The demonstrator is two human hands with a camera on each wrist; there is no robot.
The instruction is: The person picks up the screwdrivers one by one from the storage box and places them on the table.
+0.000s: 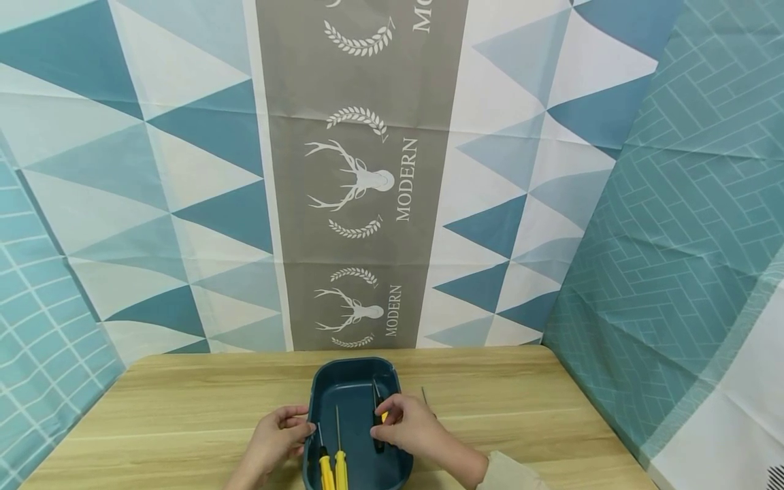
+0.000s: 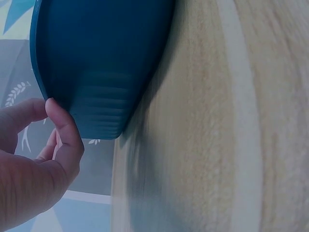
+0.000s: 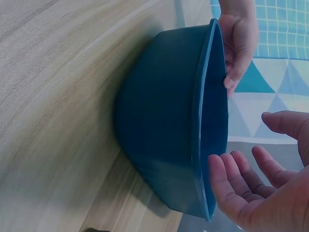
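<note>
A dark blue plastic basin [image 1: 357, 422] stands on the wooden table. My left hand [image 1: 272, 439] pinches its left rim between thumb and fingers, as the left wrist view also shows. Over the right side of the basin is my right hand [image 1: 413, 429]. In the right wrist view its thumb and fingers are apart with nothing between them. Below it, a black and yellow screwdriver [image 1: 379, 447] lies along the basin's right side, partly hidden by the fingers. Two screwdrivers lie at the left: a yellow one [image 1: 341, 469] and a yellow and black one [image 1: 327, 471].
Just right of the basin, a thin metal shaft [image 1: 424, 393] shows on the table [image 1: 502, 408]; my right hand hides the rest of it. A patterned cloth [image 1: 355, 204] hangs behind the table's back edge.
</note>
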